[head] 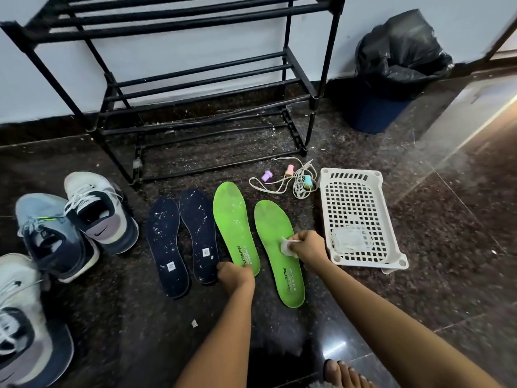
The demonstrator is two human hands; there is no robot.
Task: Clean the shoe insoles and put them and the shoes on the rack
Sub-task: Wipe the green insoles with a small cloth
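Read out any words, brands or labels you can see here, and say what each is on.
"UTAPE": left green insole, heel end; the left hand covers its start, and the smaller line below is blurred.
Right green insole: similar print, too blurred to read.
Dark blue insoles: small white labels, too small to read.
Grey and navy shoe: swoosh logo, no words.

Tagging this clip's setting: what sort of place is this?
Probably a home entryway or hallway corner: an empty black rack, a lined bin beside it, and shoes on a polished stone floor.
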